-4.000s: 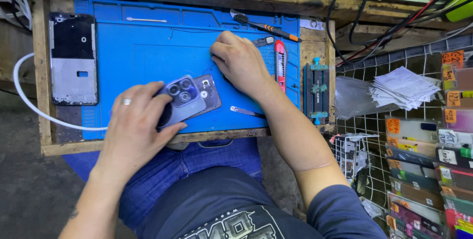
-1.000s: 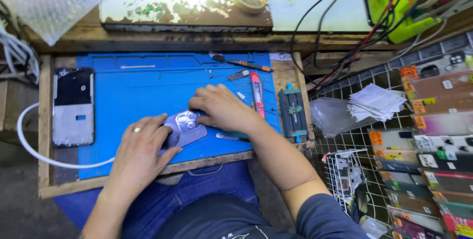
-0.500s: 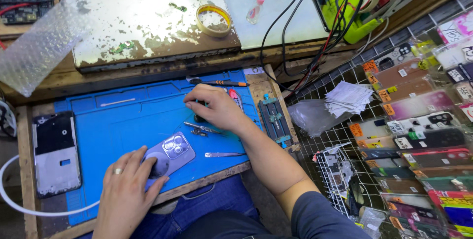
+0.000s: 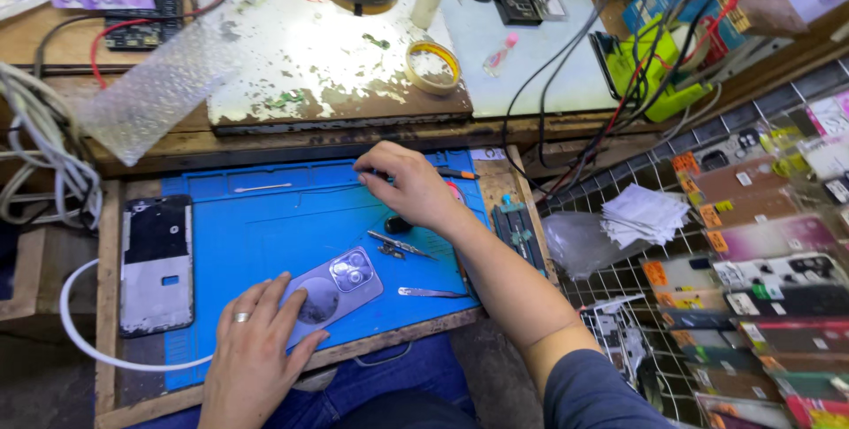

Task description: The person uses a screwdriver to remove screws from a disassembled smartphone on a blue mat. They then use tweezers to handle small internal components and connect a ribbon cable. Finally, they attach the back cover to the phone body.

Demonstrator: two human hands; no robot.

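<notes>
A pale lilac phone lies back up on the blue work mat, its camera cluster toward the right. My left hand, with a ring on one finger, rests flat on the phone's near end and holds it down. My right hand is at the mat's far edge, fingers closed around a screwdriver with a black and orange handle. Tweezers and a second metal tool lie on the mat between the two hands.
A stripped phone frame lies at the mat's left. A white cable loops off the front left. A tape roll, bubble wrap and tangled wires sit on the bench behind. A wire rack of phone cases stands right.
My right hand has left the phone and reached to the mat's far edge, closing on the screwdriver. My left hand stays on the phone. The view has tilted up toward the bench.
</notes>
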